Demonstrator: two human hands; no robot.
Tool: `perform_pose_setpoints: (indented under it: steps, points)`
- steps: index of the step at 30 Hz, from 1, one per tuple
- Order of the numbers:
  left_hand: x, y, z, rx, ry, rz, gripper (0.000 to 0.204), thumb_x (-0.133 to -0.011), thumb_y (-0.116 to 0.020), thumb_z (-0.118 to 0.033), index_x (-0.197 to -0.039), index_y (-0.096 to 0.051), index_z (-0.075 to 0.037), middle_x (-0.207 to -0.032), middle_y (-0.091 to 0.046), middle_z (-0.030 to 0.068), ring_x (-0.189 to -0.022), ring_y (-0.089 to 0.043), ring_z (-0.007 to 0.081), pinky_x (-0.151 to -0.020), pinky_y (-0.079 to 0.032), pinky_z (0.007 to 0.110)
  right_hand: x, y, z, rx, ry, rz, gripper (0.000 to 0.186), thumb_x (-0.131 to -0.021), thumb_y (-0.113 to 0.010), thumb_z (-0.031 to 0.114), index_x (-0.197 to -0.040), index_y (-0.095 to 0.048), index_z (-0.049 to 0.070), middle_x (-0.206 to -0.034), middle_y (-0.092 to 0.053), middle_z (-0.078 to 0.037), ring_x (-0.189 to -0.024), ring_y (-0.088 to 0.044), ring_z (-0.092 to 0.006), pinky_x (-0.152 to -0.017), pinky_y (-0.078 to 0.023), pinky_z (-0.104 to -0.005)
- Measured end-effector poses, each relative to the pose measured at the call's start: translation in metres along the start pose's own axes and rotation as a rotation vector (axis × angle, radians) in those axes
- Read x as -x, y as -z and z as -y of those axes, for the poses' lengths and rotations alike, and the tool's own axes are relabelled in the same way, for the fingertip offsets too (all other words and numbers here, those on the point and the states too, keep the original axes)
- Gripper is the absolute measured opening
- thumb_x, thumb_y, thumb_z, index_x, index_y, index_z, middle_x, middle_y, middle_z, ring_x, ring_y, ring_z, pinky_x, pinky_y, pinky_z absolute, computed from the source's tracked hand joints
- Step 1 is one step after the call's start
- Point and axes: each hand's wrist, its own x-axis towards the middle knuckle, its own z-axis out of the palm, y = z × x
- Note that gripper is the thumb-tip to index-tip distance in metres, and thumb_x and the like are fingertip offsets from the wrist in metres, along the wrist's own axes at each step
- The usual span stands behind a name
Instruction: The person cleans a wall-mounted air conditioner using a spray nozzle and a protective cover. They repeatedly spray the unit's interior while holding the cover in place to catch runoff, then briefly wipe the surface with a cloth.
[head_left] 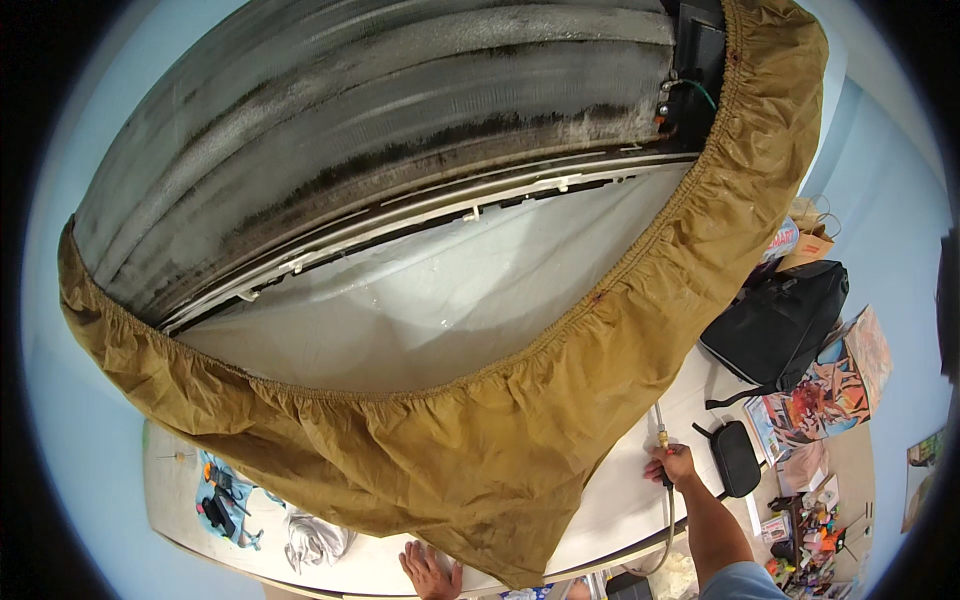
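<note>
An opened wall air-conditioner unit (400, 120) with dark-stained grey fins fills the upper view. Around it hangs a brown elastic-edged cleaning cover (480, 450), its white inner lining (420, 300) wet below the unit and its lower end drooping to a point. At lower right my right hand (672, 463) is closed round the handle of a spray gun (663, 438) with a brass fitting; a thin hose runs down from it and its tip is hidden behind the cover. My left hand (430, 572) rests on the white surface's front edge beside the cover's point, fingers stretched out, holding nothing.
On the white surface (380, 530) lie a grey cloth (318, 540) and a blue bundle with black straps (225, 500) at left. To the right are a black backpack (780, 320), a small black case (736, 459) and a printed bag (840, 385). Small items clutter the lower right.
</note>
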Motion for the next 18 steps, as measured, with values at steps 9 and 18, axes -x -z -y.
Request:
perform_pose_setpoints:
  steps: [9,18]
  points:
    - [-0.009,0.023,-0.011,0.124,0.083,-0.018,0.076,-0.082,-0.065,-0.046,-0.137,-0.041,0.001,-0.14,-0.036,0.0309,-0.138,-0.029,0.0514,-0.114,-0.019,0.067,-0.003,0.001,-0.002,-0.023,0.013,0.013,0.028,-0.085,-0.075,0.025,-0.089,-0.064,0.0,-0.073,-0.07,-0.016,-0.061,-0.073,-0.0303,-0.048,-0.057,-0.0382]
    - [-0.007,0.019,-0.009,0.121,0.113,-0.021,0.075,-0.082,-0.065,-0.05,-0.137,-0.045,-0.003,-0.14,-0.039,0.0297,-0.138,-0.032,0.0492,-0.116,-0.018,0.065,-0.007,0.001,-0.004,0.004,0.016,0.009,0.031,-0.084,-0.076,0.03,-0.087,-0.064,0.001,-0.072,-0.07,-0.016,-0.059,-0.072,-0.0291,-0.049,-0.058,-0.0382]
